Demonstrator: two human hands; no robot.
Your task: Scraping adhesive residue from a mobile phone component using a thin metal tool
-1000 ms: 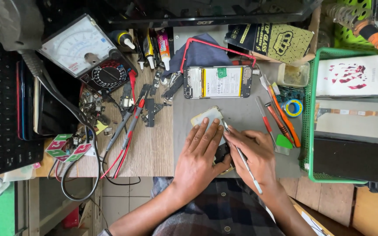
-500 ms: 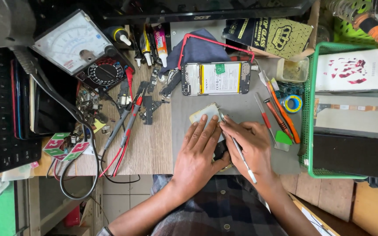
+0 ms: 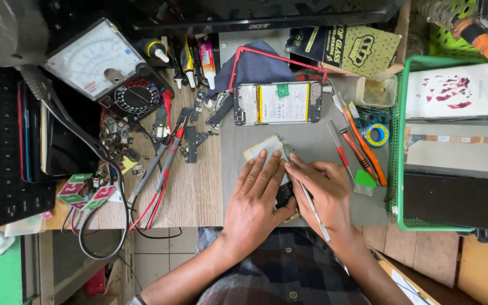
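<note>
On the grey bench mat [image 3: 312,141], the pale phone part [image 3: 265,148] lies slanting under the flat, spread left hand [image 3: 257,197], while the right hand [image 3: 324,195] beside it pinches a thin metal tool [image 3: 312,204].

A wood-grain counter [image 3: 193,192] was seen from above, partly covered by a grey work mat [image 3: 306,141]. Its far edge was bounded by a dark monitor base [image 3: 255,17]. The right side was occupied by a green plastic basket [image 3: 395,169]. Below the near edge, a pale tiled floor [image 3: 159,254] was visible. Bare wooden boards [image 3: 425,248] were noted at lower right. Even, diffuse lighting was observed, with soft shadows only.
</note>
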